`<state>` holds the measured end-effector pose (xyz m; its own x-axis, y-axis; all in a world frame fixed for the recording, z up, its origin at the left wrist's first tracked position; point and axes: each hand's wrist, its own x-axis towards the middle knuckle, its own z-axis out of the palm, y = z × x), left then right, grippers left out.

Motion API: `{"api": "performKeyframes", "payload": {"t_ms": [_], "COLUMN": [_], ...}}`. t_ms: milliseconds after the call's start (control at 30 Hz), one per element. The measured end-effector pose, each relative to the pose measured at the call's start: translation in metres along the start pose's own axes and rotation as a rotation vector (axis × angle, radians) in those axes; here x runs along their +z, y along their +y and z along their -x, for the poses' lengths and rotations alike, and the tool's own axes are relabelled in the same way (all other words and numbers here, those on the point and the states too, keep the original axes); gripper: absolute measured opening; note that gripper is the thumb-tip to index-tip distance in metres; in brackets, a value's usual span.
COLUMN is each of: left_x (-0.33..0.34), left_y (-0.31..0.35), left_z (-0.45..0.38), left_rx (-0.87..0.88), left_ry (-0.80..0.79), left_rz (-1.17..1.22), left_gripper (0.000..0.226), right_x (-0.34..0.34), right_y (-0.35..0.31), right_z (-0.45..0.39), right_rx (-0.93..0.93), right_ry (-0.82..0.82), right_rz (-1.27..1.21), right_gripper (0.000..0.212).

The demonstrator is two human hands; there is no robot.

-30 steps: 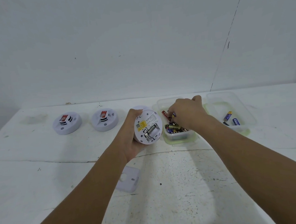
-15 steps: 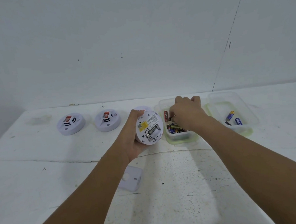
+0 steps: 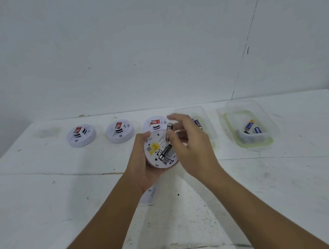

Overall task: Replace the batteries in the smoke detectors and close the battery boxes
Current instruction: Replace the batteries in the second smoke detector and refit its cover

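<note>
The left hand (image 3: 143, 164) grips an upturned smoke detector (image 3: 159, 148) while the blurred right hand (image 3: 189, 142) pinches a battery (image 3: 169, 127) above it.

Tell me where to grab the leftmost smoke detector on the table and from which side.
Grip the leftmost smoke detector by its round outer rim, coming down from above, thumb and fingers on opposite sides. It lies flat on the table as a low disc, apart from its neighbour, so the rim is probably reachable all round.
</note>
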<state>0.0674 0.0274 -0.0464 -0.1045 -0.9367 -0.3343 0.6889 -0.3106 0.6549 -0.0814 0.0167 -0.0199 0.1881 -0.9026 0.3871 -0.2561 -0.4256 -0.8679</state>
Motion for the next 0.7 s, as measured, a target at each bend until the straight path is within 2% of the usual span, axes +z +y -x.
{"api": "performKeyframes", "payload": {"t_ms": [133,267,433,533,633,700], "left_x": [-0.006,-0.007,-0.004,0.001,0.001,-0.002], "left_y": [-0.011,-0.025,-0.038,-0.043,-0.049,-0.051], "left_z": [0.013,0.027,0.038,0.04,0.041,0.039], "left_rx": [-0.028,-0.062,-0.102,-0.125,-0.112,-0.1], "left_ry": [0.014,0.014,-0.012,0.007,0.055,0.066], "left_rz": [0.097,0.204,0.255,0.251,0.253,0.27], "left_gripper": [0.052,0.052,0.061,0.06,0.056,0.055], "right_x": [0.005,0.003,-0.003,-0.006,-0.01,-0.012], "right_y": [0.022,0.037,0.052,0.061,0.074,0.077], "right_z": [0.033,0.055,0.068,0.072,0.073,0.072], "right_rx": [0.138,0.145,0.279,0.354,0.384,0.381], "right_ry": [0.072,0.06,0.156,0.129,0.024,-0.023], "right_rz": [-0.199,-0.244,-0.406,-0.569,-0.731,-0.722], "right_gripper": [0.02,0.022,0.021,0.023,0.053,0.061]}}
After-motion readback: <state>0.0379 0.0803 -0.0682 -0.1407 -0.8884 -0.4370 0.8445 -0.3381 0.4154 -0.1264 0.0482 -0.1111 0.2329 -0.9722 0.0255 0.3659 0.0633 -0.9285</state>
